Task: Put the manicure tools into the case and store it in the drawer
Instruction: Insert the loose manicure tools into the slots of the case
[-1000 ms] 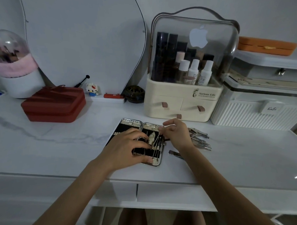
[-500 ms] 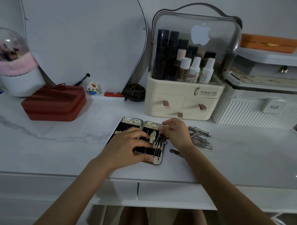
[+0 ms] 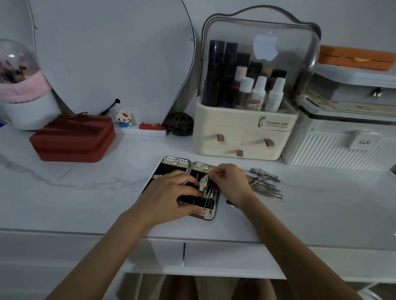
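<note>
An open silver manicure case (image 3: 176, 162) with a black lining lies flat in the middle of the white desk. Several thin steel tools sit in its right half. My left hand (image 3: 168, 193) presses down on the case, fingers spread across both halves. My right hand (image 3: 231, 182) rests at the case's right edge, fingertips pinched on a thin tool (image 3: 211, 172) over the right half. A pile of loose manicure tools (image 3: 265, 181), with clippers on top, lies just right of my right hand. Two closed desk drawers (image 3: 211, 255) sit under the front edge.
A cream cosmetics organizer (image 3: 244, 133) with a clear lid stands behind the case. A white ribbed box (image 3: 340, 150) is at the right, a red box (image 3: 74, 138) at the left. A mirror (image 3: 106, 57) and a pink-and-white domed holder (image 3: 17, 87) line the back.
Both hands stay on the case almost unmoved; my right fingertips have shifted slightly on the thin tool. The view has tilted down a little.
</note>
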